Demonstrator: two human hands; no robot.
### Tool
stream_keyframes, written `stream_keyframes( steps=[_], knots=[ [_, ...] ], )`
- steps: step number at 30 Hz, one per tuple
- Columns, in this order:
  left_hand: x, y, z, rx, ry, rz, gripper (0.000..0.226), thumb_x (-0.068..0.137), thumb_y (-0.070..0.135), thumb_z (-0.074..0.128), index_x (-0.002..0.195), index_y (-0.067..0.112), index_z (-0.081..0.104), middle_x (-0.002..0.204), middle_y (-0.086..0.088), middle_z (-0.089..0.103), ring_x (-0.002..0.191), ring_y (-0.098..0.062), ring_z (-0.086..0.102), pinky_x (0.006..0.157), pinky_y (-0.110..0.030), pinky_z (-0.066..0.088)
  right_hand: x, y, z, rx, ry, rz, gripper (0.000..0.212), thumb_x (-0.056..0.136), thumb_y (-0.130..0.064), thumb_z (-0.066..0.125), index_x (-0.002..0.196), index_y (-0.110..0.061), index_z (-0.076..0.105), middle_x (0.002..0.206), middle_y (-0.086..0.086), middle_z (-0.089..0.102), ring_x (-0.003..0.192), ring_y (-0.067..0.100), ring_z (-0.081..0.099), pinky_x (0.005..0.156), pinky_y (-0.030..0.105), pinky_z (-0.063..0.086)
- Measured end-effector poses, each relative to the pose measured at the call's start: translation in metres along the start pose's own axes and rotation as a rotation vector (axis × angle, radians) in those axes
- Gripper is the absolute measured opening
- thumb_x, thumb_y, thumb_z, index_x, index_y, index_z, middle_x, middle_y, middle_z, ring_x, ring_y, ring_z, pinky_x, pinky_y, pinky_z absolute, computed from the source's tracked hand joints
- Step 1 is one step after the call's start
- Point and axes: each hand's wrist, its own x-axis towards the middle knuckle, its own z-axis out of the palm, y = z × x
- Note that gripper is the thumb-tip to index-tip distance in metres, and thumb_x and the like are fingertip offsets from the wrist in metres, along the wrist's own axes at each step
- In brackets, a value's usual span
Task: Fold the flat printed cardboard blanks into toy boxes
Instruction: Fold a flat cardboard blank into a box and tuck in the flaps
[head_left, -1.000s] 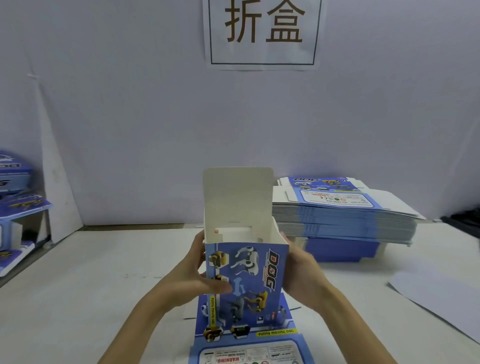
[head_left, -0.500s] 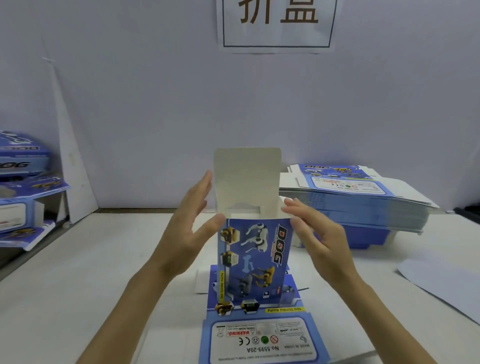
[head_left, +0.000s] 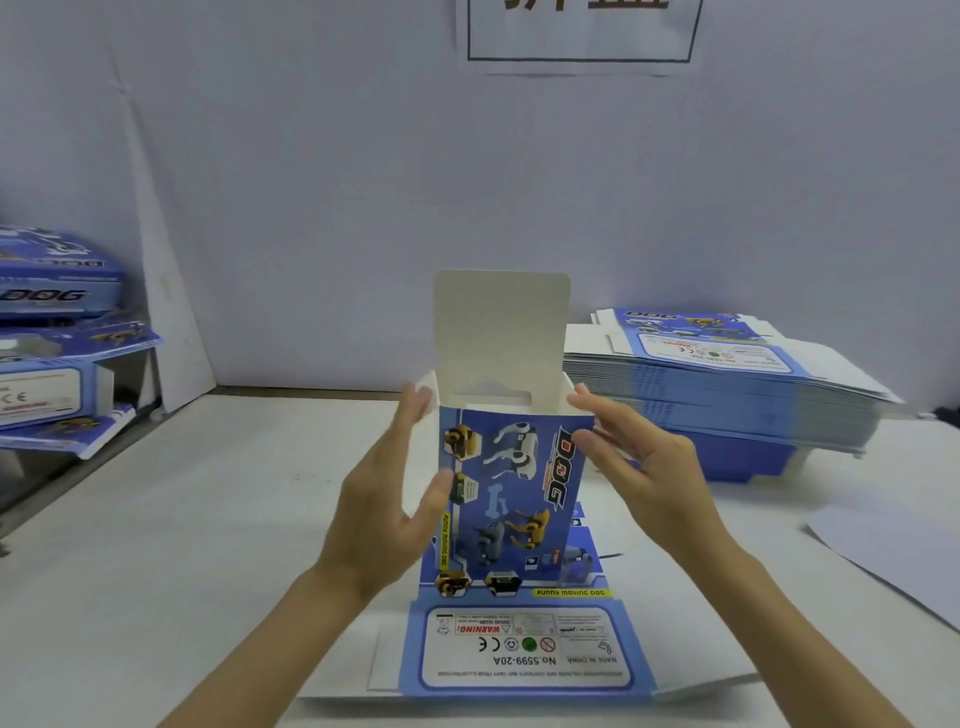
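Toy box (head_left: 511, 483) stands upright between the two hands, its lid flap (head_left: 501, 332) raised above the open top. Left hand (head_left: 384, 499) flanks the left wall, fingers straight and spread, thumb against the front edge. Right hand (head_left: 647, 467) mirrors it, straight fingers touching the upper right corner; neither hand clasps. Flat blank (head_left: 524, 649) lies below both wrists. Stack of blanks (head_left: 727, 395) sits beyond the right hand.

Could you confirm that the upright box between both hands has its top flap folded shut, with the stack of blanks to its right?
Not quite: the head view shows the top flap standing up, open. The box is upright between the left hand and right hand, the stack of blanks to its right.
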Motion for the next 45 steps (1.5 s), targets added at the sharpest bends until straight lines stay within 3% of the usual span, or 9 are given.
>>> stream_keyframes(
  steps=[4,10,17,21,26,32,37,42,45],
  knots=[
    [-0.009,0.009,0.018,-0.334,-0.039,-0.181,0.064,0.092,0.030,0.050,0.144,0.038,0.014,0.133,0.040,0.044,0.120,0.013,0.048,0.073,-0.010,0.052,-0.002,-0.002,0.004,0.025,0.004,0.050,0.034,0.088,-0.034,0.059,0.115,-0.054,0.054,0.117,-0.025,0.063,0.107,-0.007,0.061,0.091,0.017,0.050],
    [-0.003,-0.014,0.020,-0.446,-0.074,-0.479,0.118,0.067,0.045,0.083,0.140,0.058,-0.008,0.143,0.040,0.025,0.133,0.013,0.027,0.105,-0.011,0.030,0.005,-0.010,-0.013,0.181,-0.047,0.097,0.031,0.079,-0.042,0.059,0.109,-0.037,0.066,0.123,-0.011,0.065,0.115,0.005,0.060,0.093,0.050,0.053],
    [-0.010,-0.031,0.020,-0.459,-0.309,-0.557,0.080,0.054,0.045,0.090,0.123,0.033,0.052,0.115,0.014,0.067,0.108,-0.006,0.063,0.090,-0.025,0.054,0.028,-0.026,-0.035,0.066,-0.030,0.051,0.032,0.084,-0.036,0.068,0.115,-0.039,0.061,0.103,-0.011,0.070,0.095,0.000,0.065,0.079,0.017,0.052],
    [-0.017,-0.032,0.021,-0.478,-0.352,-0.570,0.077,0.058,0.039,0.086,0.126,0.027,0.053,0.115,0.010,0.068,0.108,-0.011,0.065,0.091,-0.031,0.054,0.072,-0.049,-0.036,0.065,-0.093,0.097,0.061,0.068,-0.052,0.067,0.125,-0.041,0.050,0.120,-0.006,0.059,0.096,0.002,0.064,0.077,0.017,0.053],
    [-0.022,-0.035,0.021,-0.509,-0.351,-0.551,0.075,0.059,0.042,0.087,0.124,0.034,0.051,0.116,0.015,0.067,0.108,-0.007,0.064,0.078,-0.019,0.055,0.118,-0.058,-0.017,0.132,-0.172,0.070,0.017,0.085,-0.037,0.069,0.077,-0.022,0.071,0.064,-0.011,0.064,0.057,0.005,0.056,0.055,0.016,0.045],
    [-0.022,-0.032,0.021,-0.504,-0.335,-0.550,0.068,0.056,0.055,0.086,0.114,0.055,0.051,0.114,0.019,0.067,0.107,-0.003,0.063,0.075,-0.014,0.053,0.121,-0.015,0.010,0.149,-0.412,0.705,0.020,0.090,-0.028,0.066,0.100,-0.011,0.064,0.096,0.002,0.068,0.084,0.018,0.063,0.074,0.022,0.051],
    [-0.027,-0.035,0.024,-0.468,-0.328,-0.542,0.065,0.053,0.059,0.083,0.110,0.053,0.053,0.110,0.024,0.066,0.106,-0.001,0.063,0.077,-0.012,0.052,0.109,-0.002,0.020,0.029,-0.531,0.881,0.015,0.088,-0.014,0.066,0.073,-0.015,0.061,0.049,-0.002,0.064,0.047,0.011,0.059,0.058,0.023,0.046],
    [-0.026,-0.032,0.022,-0.512,-0.328,-0.539,0.064,0.056,0.054,0.085,0.110,0.061,0.049,0.113,0.024,0.066,0.106,0.001,0.062,0.079,-0.016,0.053,0.124,-0.014,0.009,0.231,-0.449,0.672,0.040,0.063,-0.042,0.074,0.094,-0.019,0.065,0.075,-0.003,0.073,0.063,0.010,0.068,0.056,0.022,0.053],
    [-0.024,-0.030,0.022,-0.542,-0.333,-0.537,0.063,0.061,0.047,0.085,0.113,0.057,0.050,0.115,0.021,0.066,0.108,-0.002,0.063,0.079,-0.016,0.053,0.134,-0.015,-0.003,0.441,-0.381,0.490,0.039,0.061,-0.029,0.080,0.099,-0.028,0.073,0.094,0.003,0.075,0.079,0.017,0.072,0.063,0.029,0.058]
  ],
)
